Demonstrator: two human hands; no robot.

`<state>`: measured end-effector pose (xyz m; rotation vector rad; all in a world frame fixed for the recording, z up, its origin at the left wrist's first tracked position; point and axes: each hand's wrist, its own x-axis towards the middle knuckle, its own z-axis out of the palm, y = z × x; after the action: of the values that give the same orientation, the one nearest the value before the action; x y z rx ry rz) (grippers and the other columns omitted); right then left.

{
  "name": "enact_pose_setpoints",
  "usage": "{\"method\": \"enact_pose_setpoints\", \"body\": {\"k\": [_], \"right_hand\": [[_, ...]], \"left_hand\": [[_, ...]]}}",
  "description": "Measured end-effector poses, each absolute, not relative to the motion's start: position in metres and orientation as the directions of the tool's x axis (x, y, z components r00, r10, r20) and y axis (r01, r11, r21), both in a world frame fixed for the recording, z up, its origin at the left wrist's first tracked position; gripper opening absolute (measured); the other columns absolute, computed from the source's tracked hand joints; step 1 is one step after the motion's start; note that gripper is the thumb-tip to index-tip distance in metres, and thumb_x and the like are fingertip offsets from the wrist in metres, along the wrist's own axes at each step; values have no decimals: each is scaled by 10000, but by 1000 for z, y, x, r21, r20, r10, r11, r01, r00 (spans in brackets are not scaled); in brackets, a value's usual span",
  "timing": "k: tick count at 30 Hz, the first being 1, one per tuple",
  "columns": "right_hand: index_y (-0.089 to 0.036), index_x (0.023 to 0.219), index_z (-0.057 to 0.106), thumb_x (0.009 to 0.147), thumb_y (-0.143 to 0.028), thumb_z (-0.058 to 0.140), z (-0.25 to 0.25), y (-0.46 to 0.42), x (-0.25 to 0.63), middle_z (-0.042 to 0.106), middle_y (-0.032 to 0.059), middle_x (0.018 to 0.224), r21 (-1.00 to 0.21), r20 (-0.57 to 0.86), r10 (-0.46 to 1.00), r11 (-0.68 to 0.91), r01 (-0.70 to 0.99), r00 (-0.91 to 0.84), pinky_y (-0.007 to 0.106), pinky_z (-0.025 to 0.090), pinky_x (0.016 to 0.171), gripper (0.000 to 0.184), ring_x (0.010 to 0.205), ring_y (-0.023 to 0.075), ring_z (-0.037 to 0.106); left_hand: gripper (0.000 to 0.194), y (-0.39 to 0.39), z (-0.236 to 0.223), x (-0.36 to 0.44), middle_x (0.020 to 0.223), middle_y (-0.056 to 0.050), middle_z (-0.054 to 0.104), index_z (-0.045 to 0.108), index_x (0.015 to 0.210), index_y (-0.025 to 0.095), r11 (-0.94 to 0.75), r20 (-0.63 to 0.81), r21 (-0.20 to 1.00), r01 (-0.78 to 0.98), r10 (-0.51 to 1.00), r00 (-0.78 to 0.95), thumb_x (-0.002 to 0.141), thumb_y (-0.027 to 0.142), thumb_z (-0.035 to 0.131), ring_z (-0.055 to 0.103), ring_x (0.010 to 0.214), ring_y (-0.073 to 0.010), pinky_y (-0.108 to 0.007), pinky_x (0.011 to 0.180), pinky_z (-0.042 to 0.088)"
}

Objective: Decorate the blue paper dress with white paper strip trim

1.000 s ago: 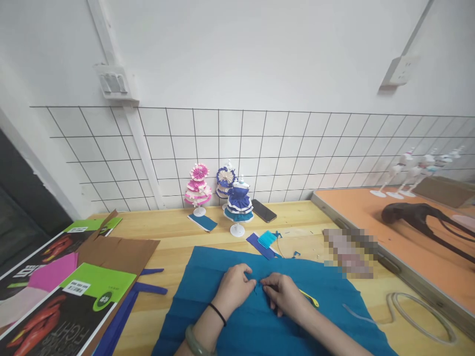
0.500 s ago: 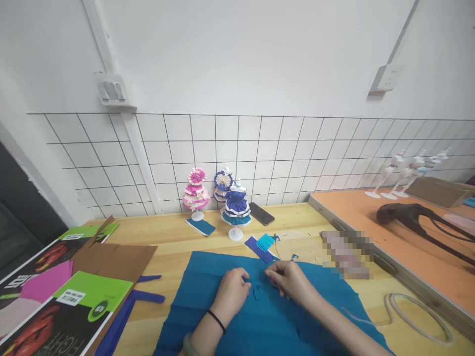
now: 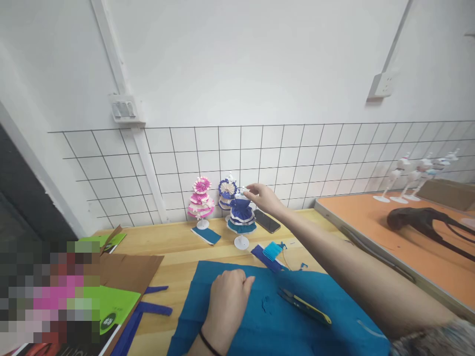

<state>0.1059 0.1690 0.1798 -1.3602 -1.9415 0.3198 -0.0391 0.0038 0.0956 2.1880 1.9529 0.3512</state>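
A small white dress form in a blue ruffled dress point(image 3: 242, 213) stands on a round base beyond the cloth. My right hand point(image 3: 262, 197) reaches to its white top, with thumb and finger pinched at the knob. My left hand point(image 3: 230, 299) rests back-up on a teal cloth point(image 3: 208, 277), its fingers curled under and out of sight, the thumb out to the side. Whether it holds anything is hidden. Between the hands lie yellow-and-black thread snips point(image 3: 305, 305), beside a few dark thread scraps point(image 3: 264, 304).
A pink-dressed form point(image 3: 201, 202) and another blue one point(image 3: 227, 190) stand near the wall grid. A phone point(image 3: 267, 221), folded light-blue fabric point(image 3: 272, 250) and a teal strip point(image 3: 207, 235) lie nearby. Cardboard point(image 3: 129, 269) is at left; an orange table point(image 3: 356, 210) adjoins at right.
My right hand has moved from the cloth forward to the dress form's top. The thread snips now show on the cloth. My left hand stays on the cloth, turned more palm-down. The view has shifted slightly.
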Motion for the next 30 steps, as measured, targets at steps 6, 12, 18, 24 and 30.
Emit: {"method": "enact_pose_setpoints", "body": {"k": [6,12,18,24,30], "right_hand": [[-149,1077,534,867,-300,505,180,192,91,566,48,1072,-524,307,919,379,763,-246,374,490,747,260,890,194,580],[-132,1009,559,864,-327,503,185,184,93,593,32,982,-510,311,893,446,736,-325,347,491,704,249,822,176,592],[-136,653,582,791,-439,512,201,164,86,576,-14,656,-536,378,826,563,628,-418,243,382,575,340,670,149,541],[-155,593,540,771,-437,499,208,145,70,487,-28,582,-574,386,762,640,511,-520,229,333,528,336,573,114,459],[-164,587,529,800,-423,482,207,123,56,475,-30,586,-594,368,706,679,431,-605,233,344,536,338,564,109,446]], "left_hand": [[252,2,118,-65,726,-45,684,636,710,209,-54,48,351,935,998,40,816,351,457,620,700,-197,-255,518,293],[265,4,135,-97,699,-48,666,634,772,205,24,57,414,910,997,-52,823,334,409,595,652,-183,-246,516,298],[280,6,141,-130,612,-22,623,614,779,206,87,106,482,872,982,-157,823,326,364,566,595,-167,-233,504,301],[277,5,143,-144,574,-1,593,582,731,198,83,125,554,829,975,-181,809,353,366,560,573,-165,-235,513,329],[292,6,144,-148,621,-15,620,592,762,191,95,113,578,811,974,-195,799,376,369,574,601,-176,-243,524,346]]}}
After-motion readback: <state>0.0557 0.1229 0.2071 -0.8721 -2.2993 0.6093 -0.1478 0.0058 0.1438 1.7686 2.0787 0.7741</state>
